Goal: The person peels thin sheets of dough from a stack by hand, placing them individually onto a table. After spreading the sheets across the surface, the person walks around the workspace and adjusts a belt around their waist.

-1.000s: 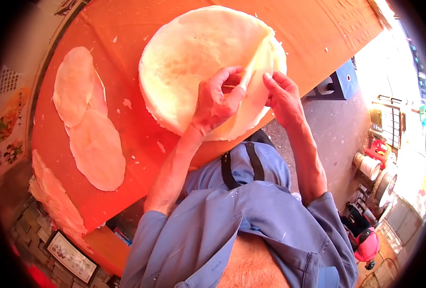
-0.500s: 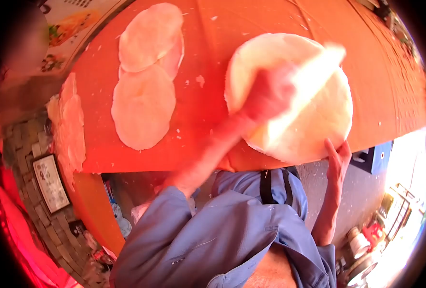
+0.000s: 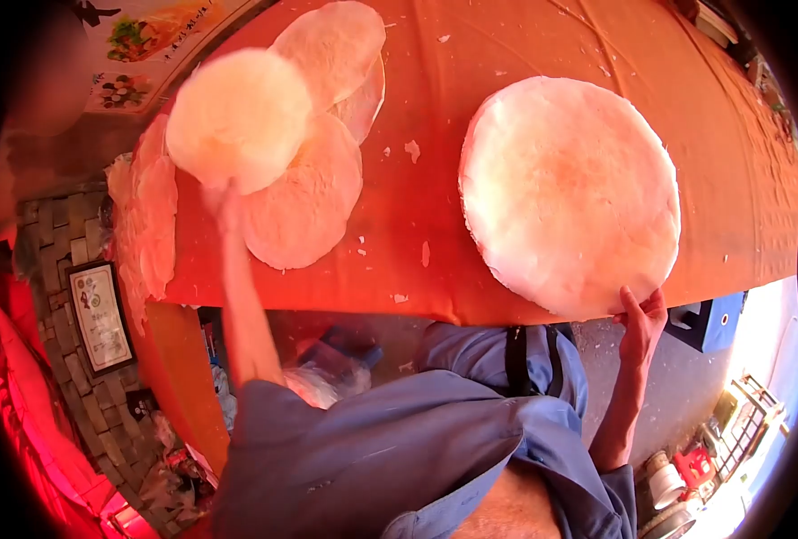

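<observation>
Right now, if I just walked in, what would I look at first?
Probably the big pale disc on the right of the orange table, with the right hand at its near edge. Then the bright, smaller round sheet that the left hand holds on the left, partly hiding the flat rounds there.

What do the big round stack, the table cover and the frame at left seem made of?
Round stack: likely dough sheets; pale, matte, ragged rim.
Cover: probably plastic or coated cloth; orange, creased.
Frame: dark, wood or plastic, unclear.
</observation>
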Available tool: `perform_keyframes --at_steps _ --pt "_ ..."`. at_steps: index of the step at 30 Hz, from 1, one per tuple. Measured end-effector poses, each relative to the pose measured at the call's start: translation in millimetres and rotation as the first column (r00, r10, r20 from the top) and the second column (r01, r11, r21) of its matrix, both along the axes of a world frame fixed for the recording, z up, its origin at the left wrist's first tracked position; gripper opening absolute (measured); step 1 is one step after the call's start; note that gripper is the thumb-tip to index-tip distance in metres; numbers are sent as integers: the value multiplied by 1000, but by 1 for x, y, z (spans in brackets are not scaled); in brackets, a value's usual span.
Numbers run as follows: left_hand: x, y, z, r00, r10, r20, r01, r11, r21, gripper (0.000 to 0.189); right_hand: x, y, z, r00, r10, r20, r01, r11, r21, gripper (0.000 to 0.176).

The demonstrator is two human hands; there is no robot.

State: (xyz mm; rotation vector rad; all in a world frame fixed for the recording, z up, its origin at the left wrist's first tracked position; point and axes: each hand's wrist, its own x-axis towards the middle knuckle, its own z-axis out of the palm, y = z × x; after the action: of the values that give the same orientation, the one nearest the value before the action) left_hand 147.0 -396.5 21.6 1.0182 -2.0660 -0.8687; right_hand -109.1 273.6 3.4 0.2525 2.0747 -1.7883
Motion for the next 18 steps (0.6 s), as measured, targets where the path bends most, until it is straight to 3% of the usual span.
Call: perform_keyframes --at_steps 2,5,6,7,8,10,11,12,13,14,15,18 --pt "-86 109 7 963 -202 -179 252 910 329 47 -1 -22 22 992 33 -121 -33 999 0 35" --pt "-196 276 9 739 -549 -390 651 434 623 51 -3 -63 39 950 112 -291 -90 992 87 34" --pt "-221 322 12 658 -626 -419 695 292 657 52 -6 -75 42 928 137 -347 -98 987 126 34" --pt "-240 364 21 605 -689 -399 703 227 674 54 -10 -84 41 934 188 -303 -156 979 128 33" --pt "-253 389 28 610 -723 -325 692 286 663 52 -9 -96 39 929 186 -318 -169 982 83 34" --pt "-277 424 32 556 -803 -216 737 355 574 45 -8 -109 42 861 299 -412 -198 942 270 34" --pt "-283 425 30 566 -804 -182 721 376 582 39 -8 -108 52 906 311 -285 -249 940 234 35" --pt "-289 422 27 577 -803 -145 702 398 591 33 -11 -101 53 947 276 -162 -275 961 29 42" --pt "-295 417 28 591 -800 -106 679 422 600 28 -8 -93 55 943 274 -190 -270 962 52 45" --pt "-298 405 31 511 -858 -60 712 383 589 31 -3 -85 57 938 274 -213 -264 962 75 48" --pt "-295 397 30 554 -832 -43 736 465 492 28 0 -76 57 909 316 -270 -273 944 186 49" --pt "-287 320 28 664 -690 -286 738 547 395 21 -4 -40 31 942 178 -283 -95 954 286 42"
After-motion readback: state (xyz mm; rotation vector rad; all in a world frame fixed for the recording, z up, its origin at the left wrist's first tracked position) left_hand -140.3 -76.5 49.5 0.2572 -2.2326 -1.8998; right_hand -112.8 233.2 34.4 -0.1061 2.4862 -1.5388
